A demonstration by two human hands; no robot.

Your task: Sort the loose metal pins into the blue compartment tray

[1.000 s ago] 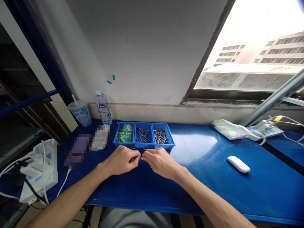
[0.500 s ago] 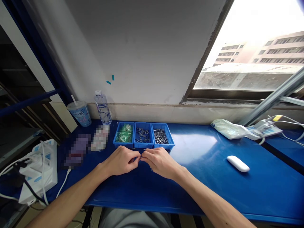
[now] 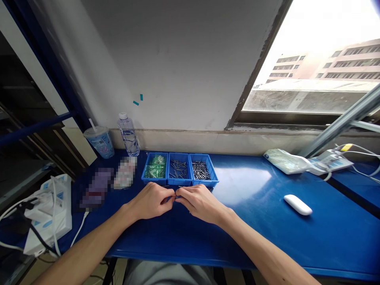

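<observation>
Piece [image 3: 176, 196] (thin, mostly hidden) points sideways, pinched by left hand [image 3: 154, 200] and right hand [image 3: 203, 202], long axis between them

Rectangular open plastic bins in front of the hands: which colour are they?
The three rectangular open plastic bins are blue, clearest in the head view.

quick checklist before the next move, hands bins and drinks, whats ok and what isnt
1. Left hand and right hand fingertips together: ok
2. Piece at the fingertips identifiable: cannot tell, too small and mostly covered
3. Three bins upright, side by side: ok
4. Green packets inside the left bin: ok
5. Bottle upright, capped, clear of both hands: ok
6. Cup upright: ok
</observation>
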